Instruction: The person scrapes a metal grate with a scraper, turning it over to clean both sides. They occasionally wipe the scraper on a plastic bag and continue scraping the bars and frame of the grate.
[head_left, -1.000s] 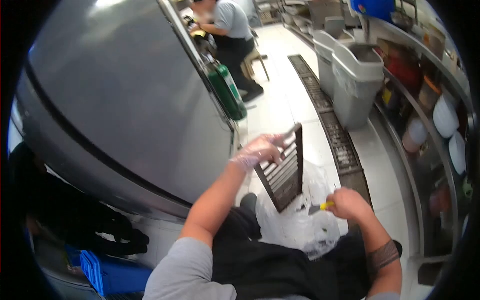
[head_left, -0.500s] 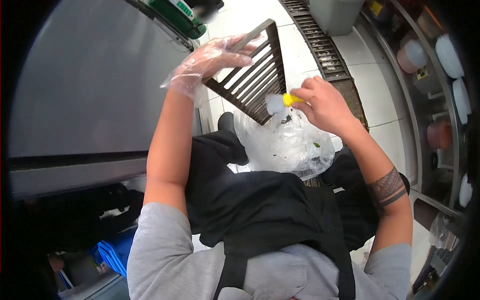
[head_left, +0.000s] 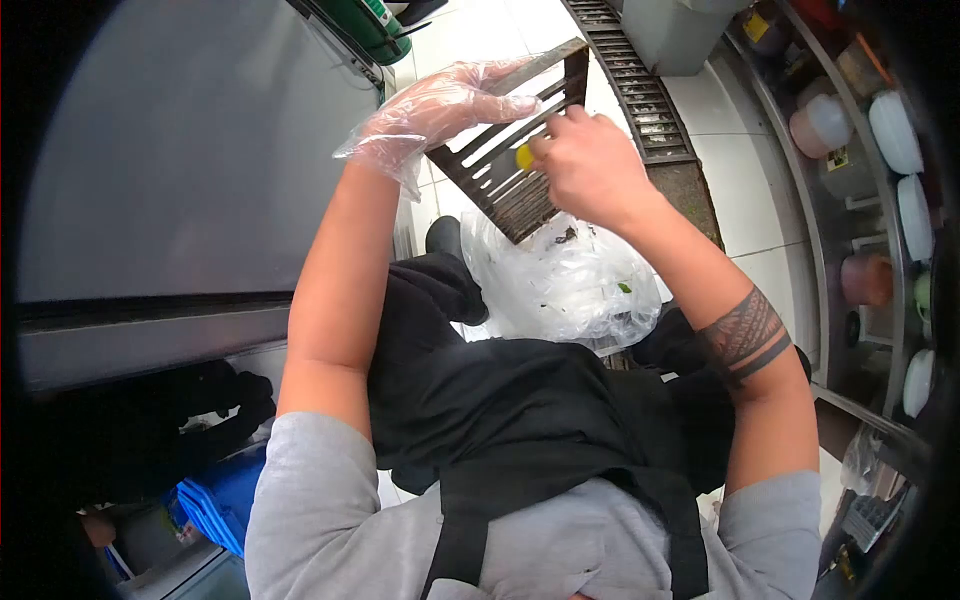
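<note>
My left hand (head_left: pixel 440 108), in a clear plastic glove, grips the upper edge of a slotted metal drain grate (head_left: pixel 522 212) and holds it tilted. In my bare right hand (head_left: pixel 596 172) is a scraper with a yellow handle (head_left: pixel 524 157). Its greyish blade lies over the bars of the grate, partly hidden and blurred. Below the grate's lower corner sits a clear plastic bag (head_left: pixel 560 290) with dark bits and a green leaf scrap on it, between my legs.
A floor drain channel (head_left: pixel 645 110) with grating runs along the white tiles, its near part uncovered. A grey bin (head_left: pixel 680 35) stands beyond it. Shelves with containers (head_left: pixel 825 125) line the right; a large grey panel (head_left: pixel 200 160) fills the left. A green object (head_left: pixel 375 30) is at the top.
My right hand has moved up and left with the scraper, from the grate's lower right side to across its bars. The grate has shifted slightly right in view, still in my left hand.
</note>
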